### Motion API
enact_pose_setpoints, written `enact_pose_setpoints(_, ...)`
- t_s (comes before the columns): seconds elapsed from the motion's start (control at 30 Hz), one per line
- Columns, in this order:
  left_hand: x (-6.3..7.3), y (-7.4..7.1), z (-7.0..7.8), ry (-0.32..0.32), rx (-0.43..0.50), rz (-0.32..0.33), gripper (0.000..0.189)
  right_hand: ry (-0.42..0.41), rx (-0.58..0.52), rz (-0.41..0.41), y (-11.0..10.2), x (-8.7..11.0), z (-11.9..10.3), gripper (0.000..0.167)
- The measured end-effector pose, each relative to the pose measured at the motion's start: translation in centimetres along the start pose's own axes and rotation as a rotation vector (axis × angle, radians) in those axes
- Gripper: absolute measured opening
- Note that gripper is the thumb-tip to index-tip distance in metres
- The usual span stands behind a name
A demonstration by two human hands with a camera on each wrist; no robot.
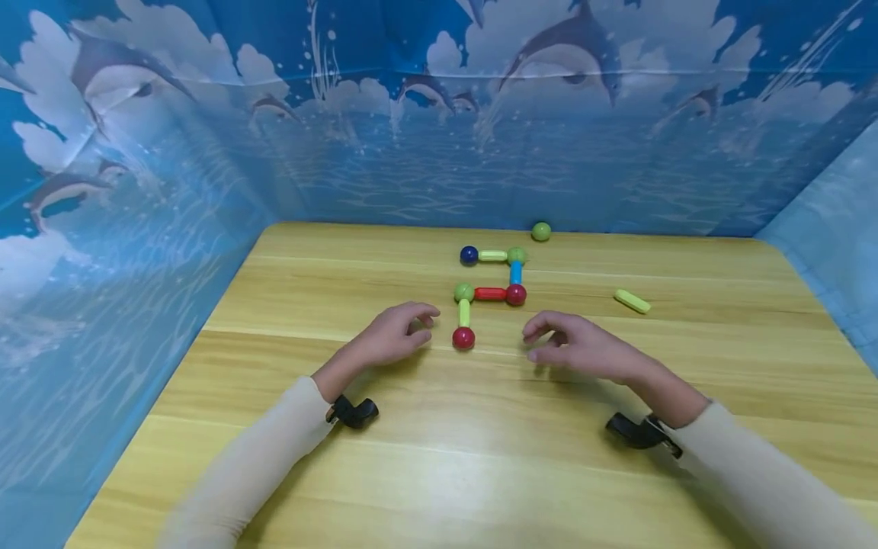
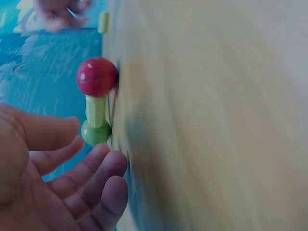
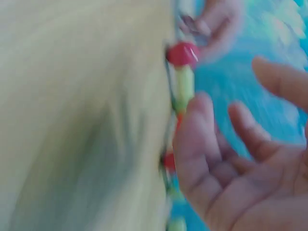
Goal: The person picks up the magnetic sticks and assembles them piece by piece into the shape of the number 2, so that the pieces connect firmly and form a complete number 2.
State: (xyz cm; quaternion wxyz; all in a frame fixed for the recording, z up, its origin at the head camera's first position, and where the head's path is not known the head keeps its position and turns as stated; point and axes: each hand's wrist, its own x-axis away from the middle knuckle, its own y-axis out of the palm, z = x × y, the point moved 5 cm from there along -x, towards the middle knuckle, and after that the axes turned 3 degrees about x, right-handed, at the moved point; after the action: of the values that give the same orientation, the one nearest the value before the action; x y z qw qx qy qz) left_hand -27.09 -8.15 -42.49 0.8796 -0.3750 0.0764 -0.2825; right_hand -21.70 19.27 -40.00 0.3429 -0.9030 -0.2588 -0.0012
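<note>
A zigzag chain of balls and rods lies on the table. It runs from a dark blue ball point(image 1: 469, 255) along a yellow-green rod point(image 1: 492, 256) to a green ball point(image 1: 517, 257). A blue rod point(image 1: 516, 273) links that to a red ball point(image 1: 516, 295); a red rod point(image 1: 490, 293) leads to another green ball point(image 1: 464, 292). From there a second yellow-green rod point(image 1: 464, 313) reaches the nearest red ball point(image 1: 463, 338). My left hand point(image 1: 398, 334) is just left of this end, fingers loosely bent and holding nothing. To its right, my right hand point(image 1: 583, 347) hovers, also holding nothing.
A loose green ball point(image 1: 541, 232) sits at the table's back edge. One loose yellow-green rod point(image 1: 632, 301) lies to the right, beyond my right hand. Blue dolphin-print cloth point(image 1: 439, 152) hangs behind the wooden table point(image 1: 439, 427) and along both sides.
</note>
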Motion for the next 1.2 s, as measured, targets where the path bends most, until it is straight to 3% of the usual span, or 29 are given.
enact_pose_setpoints(0.1,1.2,-0.7,-0.4,-0.007,-0.053,0.009,0.039,-0.002,-0.039,0.005,-2.3,2.8,1.7,0.037)
enact_pose_setpoints(0.27,2.1,-1.2,-0.6,0.011,-0.063,0.025,0.037,0.03,0.016,0.083,-5.4,6.0,4.7,0.035)
enact_pose_setpoints(0.43,1.9,-0.6,0.1,0.051,-0.102,0.038,0.037,0.085,0.012,0.109,-6.7,7.2,7.1,0.037)
enact_pose_setpoints(0.67,1.0,0.7,1.8,0.067,-0.081,0.04,0.04,0.089,0.019,0.176,-8.1,8.2,8.7,0.035)
enact_pose_setpoints(0.77,0.5,1.6,2.3,0.079,-0.077,0.024,0.042,0.109,0.093,0.223,-8.8,8.4,9.4,0.037)
enact_pose_setpoints(0.97,-0.4,2.4,3.0,0.085,-0.117,-0.002,0.046,0.23,0.265,0.294,-10.8,8.0,10.8,0.051)
enact_pose_setpoints(1.13,-0.9,2.6,2.7,0.056,-0.116,-0.038,0.051,0.2,0.538,0.321,-12.2,6.9,11.7,0.05)
enact_pose_setpoints(1.2,-1.3,2.8,2.5,0.048,-0.094,-0.045,0.051,0.179,0.591,0.307,-12.4,6.4,12.1,0.049)
